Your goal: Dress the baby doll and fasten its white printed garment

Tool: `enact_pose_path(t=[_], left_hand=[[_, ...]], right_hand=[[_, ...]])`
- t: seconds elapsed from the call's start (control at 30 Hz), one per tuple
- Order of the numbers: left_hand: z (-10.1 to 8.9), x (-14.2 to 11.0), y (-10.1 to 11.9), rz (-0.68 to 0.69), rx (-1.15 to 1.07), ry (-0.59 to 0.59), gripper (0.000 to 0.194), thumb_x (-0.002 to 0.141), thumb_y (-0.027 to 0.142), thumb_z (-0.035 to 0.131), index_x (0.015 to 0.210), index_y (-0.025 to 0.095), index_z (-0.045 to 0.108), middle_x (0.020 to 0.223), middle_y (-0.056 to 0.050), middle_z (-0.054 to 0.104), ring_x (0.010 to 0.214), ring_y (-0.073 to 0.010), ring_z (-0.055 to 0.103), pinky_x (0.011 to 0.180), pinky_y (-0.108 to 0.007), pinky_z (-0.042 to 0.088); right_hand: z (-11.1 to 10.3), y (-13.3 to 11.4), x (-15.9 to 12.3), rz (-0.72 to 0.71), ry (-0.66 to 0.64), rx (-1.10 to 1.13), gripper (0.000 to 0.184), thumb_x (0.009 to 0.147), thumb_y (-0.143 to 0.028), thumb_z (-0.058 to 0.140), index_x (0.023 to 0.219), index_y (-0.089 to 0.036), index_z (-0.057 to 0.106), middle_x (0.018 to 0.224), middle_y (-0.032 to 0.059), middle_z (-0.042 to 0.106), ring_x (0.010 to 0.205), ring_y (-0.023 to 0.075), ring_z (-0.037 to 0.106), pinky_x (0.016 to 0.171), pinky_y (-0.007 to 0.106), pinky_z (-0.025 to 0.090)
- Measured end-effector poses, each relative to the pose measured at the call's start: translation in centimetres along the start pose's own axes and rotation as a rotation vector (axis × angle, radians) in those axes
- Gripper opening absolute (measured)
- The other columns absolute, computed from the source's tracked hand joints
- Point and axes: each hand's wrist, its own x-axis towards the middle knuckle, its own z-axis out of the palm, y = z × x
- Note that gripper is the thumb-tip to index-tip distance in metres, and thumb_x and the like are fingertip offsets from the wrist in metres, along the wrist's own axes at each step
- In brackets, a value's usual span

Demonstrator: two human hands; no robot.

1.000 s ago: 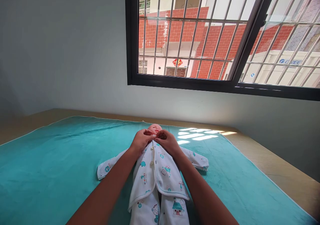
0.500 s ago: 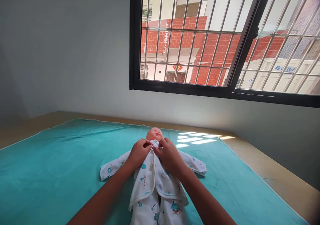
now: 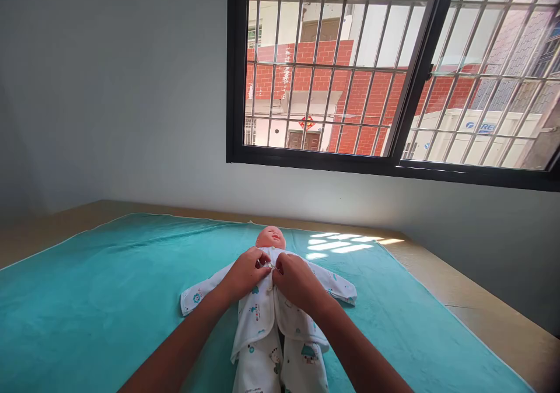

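A baby doll [image 3: 271,237] lies on its back, head toward the wall, dressed in a white printed jacket [image 3: 258,317] and matching trousers [image 3: 304,369]. Both sleeves stretch out to the sides. At the upper chest, my left hand [image 3: 247,273] pinches one front edge of the jacket. My right hand [image 3: 297,279] grips the opposite edge just beside it, fingertips nearly meeting along the front opening. The fastening between the fingers is mostly hidden. Lower down, the two front panels hang apart over the trousers.
A teal cloth [image 3: 109,299] covers most of the wooden surface [image 3: 481,305] beneath the doll. Behind it rises a grey wall [image 3: 131,90] with a dark-framed, barred window [image 3: 315,162]. Sunlight patches fall on the cloth at the back right.
Both hands have shifted slightly down the jacket front from the collar, fingers still pinching its edges. The camera view has tilted up a little.
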Motion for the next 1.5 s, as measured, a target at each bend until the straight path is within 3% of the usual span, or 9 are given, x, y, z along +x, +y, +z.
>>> enact_pose_path(t=[0.13, 0.23, 0.47, 0.63, 0.77, 0.9, 1.17, 1.33, 1.5], left_hand=[[0.0, 0.0, -0.3, 0.002, 0.015, 0.008, 0.018, 0.080, 0.032, 0.056, 0.085, 0.019, 0.067, 0.089, -0.005, 0.064, 0.088, -0.0220, 0.058, 0.079, -0.032, 0.043], [0.2, 0.0, -0.4, -0.022, -0.011, 0.025, 0.015, 0.078, 0.031, 0.058, 0.078, 0.019, 0.067, 0.087, -0.004, 0.065, 0.085, -0.0213, 0.058, 0.076, -0.031, 0.043], [0.5, -0.1, 0.5, -0.016, -0.080, 0.142, 0.013, 0.077, 0.031, 0.058, 0.073, 0.019, 0.063, 0.084, -0.003, 0.065, 0.082, -0.0200, 0.058, 0.076, -0.031, 0.042], [0.4, -0.1, 0.9, -0.180, -0.382, 0.074, 0.020, 0.072, 0.038, 0.062, 0.072, 0.018, 0.062, 0.074, -0.001, 0.065, 0.071, -0.0165, 0.057, 0.069, -0.028, 0.042], [0.2, -0.1, 0.8, -0.270, -0.552, 0.003, 0.027, 0.067, 0.042, 0.066, 0.073, 0.016, 0.063, 0.071, 0.000, 0.064, 0.067, -0.0139, 0.054, 0.065, -0.027, 0.040], [0.3, 0.0, 0.8, -0.331, -0.571, 0.006, 0.025, 0.066, 0.041, 0.066, 0.070, 0.017, 0.062, 0.063, 0.004, 0.058, 0.057, -0.0107, 0.048, 0.057, -0.025, 0.036], [0.6, -0.2, 1.3, -0.301, -0.528, 0.057, 0.021, 0.068, 0.037, 0.065, 0.069, 0.016, 0.063, 0.063, 0.004, 0.060, 0.060, -0.0107, 0.048, 0.061, -0.025, 0.038], [0.7, -0.4, 1.4, -0.288, -0.487, 0.075, 0.023, 0.069, 0.039, 0.064, 0.072, 0.016, 0.064, 0.068, 0.001, 0.065, 0.065, -0.0137, 0.054, 0.064, -0.027, 0.040], [1.2, -0.2, 0.8, -0.239, -0.370, 0.125, 0.018, 0.070, 0.034, 0.061, 0.071, 0.017, 0.065, 0.073, -0.001, 0.068, 0.072, -0.0171, 0.059, 0.068, -0.028, 0.043]], right_hand=[[0.4, 0.2, 0.2, 0.014, 0.052, -0.001, 0.015, 0.081, -0.015, 0.048, 0.068, -0.018, 0.053, 0.074, 0.0068, 0.065, 0.063, 0.0134, 0.045, 0.057, 0.030, 0.020], [0.4, 0.4, 0.4, 0.038, 0.042, 0.131, 0.018, 0.080, -0.016, 0.049, 0.062, -0.018, 0.050, 0.068, 0.0039, 0.062, 0.061, 0.0122, 0.043, 0.057, 0.028, 0.023], [-0.1, 1.6, 1.2, 0.347, -0.170, 0.927, 0.004, 0.071, -0.022, 0.059, 0.071, -0.018, 0.057, 0.055, -0.0033, 0.056, 0.052, 0.0105, 0.050, 0.053, 0.024, 0.036], [-0.3, 1.6, 1.0, 0.367, -0.201, 1.273, 0.015, 0.068, -0.025, 0.069, 0.071, -0.016, 0.058, 0.052, -0.0052, 0.055, 0.048, 0.0058, 0.048, 0.051, 0.019, 0.036], [0.0, 2.0, 1.0, 0.350, -0.222, 1.296, 0.019, 0.069, -0.028, 0.073, 0.069, -0.015, 0.059, 0.057, -0.0012, 0.061, 0.053, 0.0072, 0.055, 0.053, 0.019, 0.042], [0.5, 2.9, 1.1, 0.340, -0.259, 1.338, 0.017, 0.071, -0.028, 0.074, 0.070, -0.014, 0.063, 0.063, 0.0002, 0.064, 0.059, 0.0081, 0.061, 0.057, 0.018, 0.048], [0.9, 3.6, 1.3, 0.286, -0.307, 1.307, 0.022, 0.076, -0.035, 0.072, 0.076, -0.013, 0.067, 0.071, 0.0032, 0.068, 0.063, 0.0093, 0.065, 0.061, 0.019, 0.053], [1.1, 3.9, 1.3, 0.244, -0.327, 1.272, 0.025, 0.072, -0.036, 0.075, 0.076, -0.014, 0.065, 0.072, 0.0026, 0.069, 0.060, 0.0081, 0.062, 0.060, 0.019, 0.051], [1.3, 4.0, 1.4, 0.229, -0.294, 1.185, 0.019, 0.071, -0.031, 0.072, 0.079, -0.016, 0.063, 0.064, -0.0015, 0.066, 0.049, 0.0066, 0.054, 0.046, 0.018, 0.041]])
